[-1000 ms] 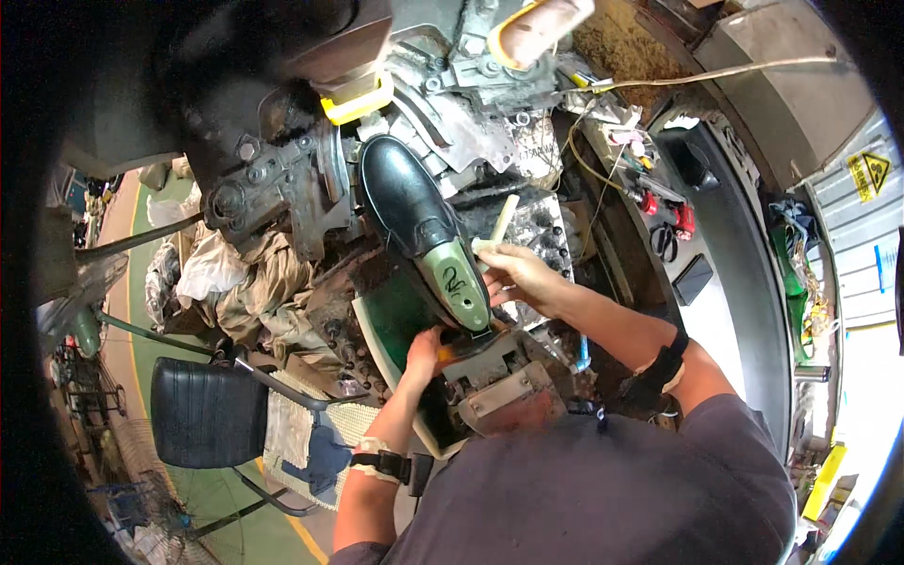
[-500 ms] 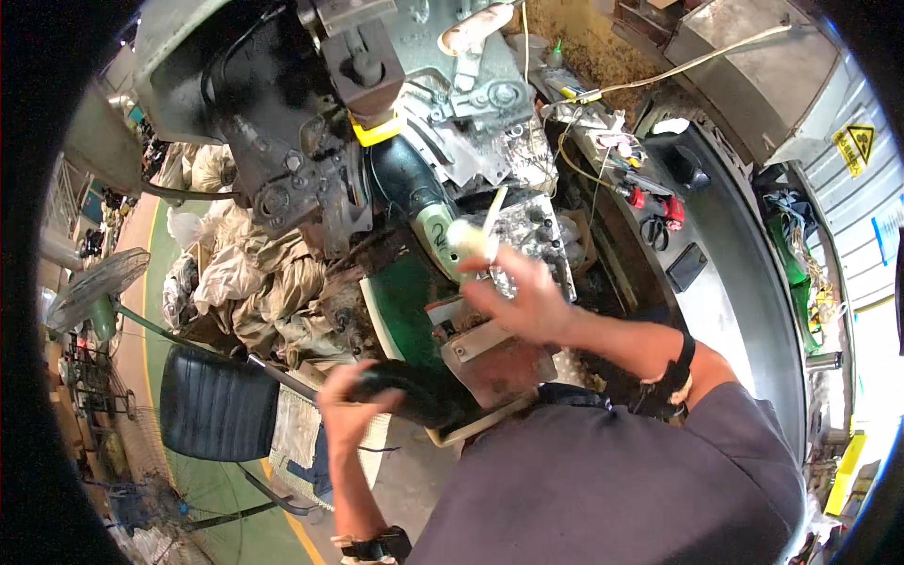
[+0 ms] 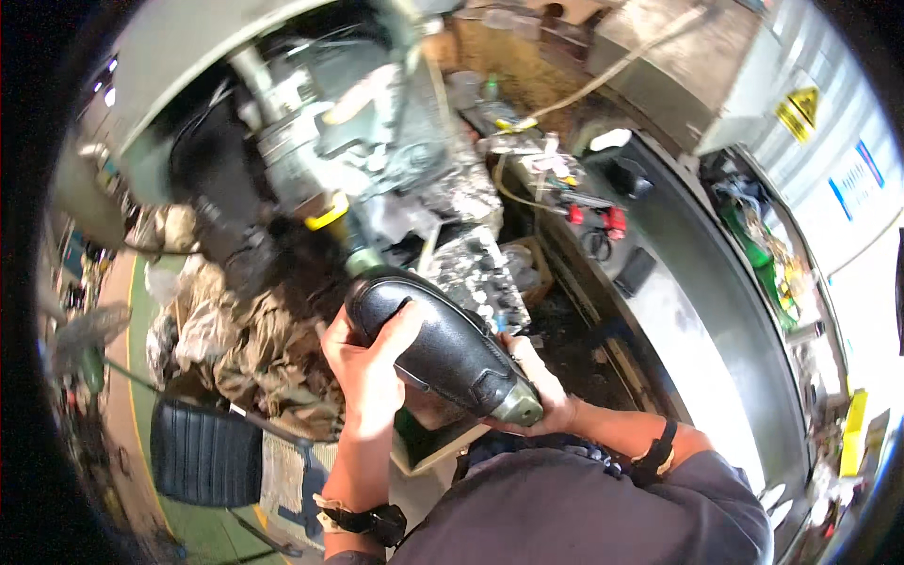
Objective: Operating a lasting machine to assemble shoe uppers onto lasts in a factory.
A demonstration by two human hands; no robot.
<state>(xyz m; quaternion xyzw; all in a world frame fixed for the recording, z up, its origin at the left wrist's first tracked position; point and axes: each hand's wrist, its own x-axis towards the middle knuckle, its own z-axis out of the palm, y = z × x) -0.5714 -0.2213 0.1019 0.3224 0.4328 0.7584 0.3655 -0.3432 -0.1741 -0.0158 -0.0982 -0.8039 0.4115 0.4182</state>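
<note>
Both hands clasp a black shoe just below the machine: left hand wraps its toe side, right hand cups the heel. Stiff, smooth leather, probably slippery; best held at both ends.

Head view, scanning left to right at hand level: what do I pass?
Dark padded chair → crumpled tan rags → left hand → black shoe upper on its last → right hand → grey machine housing → yellow object at the far right rim.
</note>
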